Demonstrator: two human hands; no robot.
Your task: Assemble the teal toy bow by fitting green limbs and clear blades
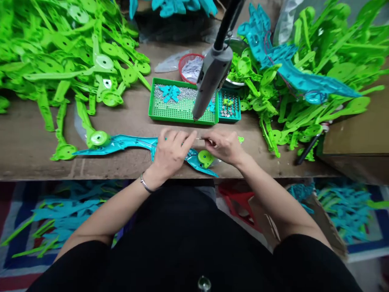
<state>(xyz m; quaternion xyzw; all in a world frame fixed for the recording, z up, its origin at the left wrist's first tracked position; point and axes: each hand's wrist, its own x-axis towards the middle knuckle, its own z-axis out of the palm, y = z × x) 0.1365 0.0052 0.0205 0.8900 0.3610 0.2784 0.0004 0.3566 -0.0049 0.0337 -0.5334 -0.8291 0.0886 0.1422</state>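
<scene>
A long blue plastic toy bow piece [130, 142] lies across the table in front of me. My left hand [170, 152] is closed over its middle, hiding that part. A thin pale strand [199, 138] stretches between my hands, and the closed fingers of my right hand [224, 145] pinch it. Below my right hand, a round green wheel piece [206, 158] sits at the bow's right end. Another round green piece [99, 138] with an arm touches the bow near its left end. My right fingertips are partly hidden.
A grey electric screwdriver [209, 81] hangs above a green tray [179, 111] of small metal parts. Beside it stand a small teal tray [229, 115] and a red basket [182, 67]. Green plastic parts pile at left [60, 48] and right [334, 48]; a blue bow [304, 77] tops the right pile.
</scene>
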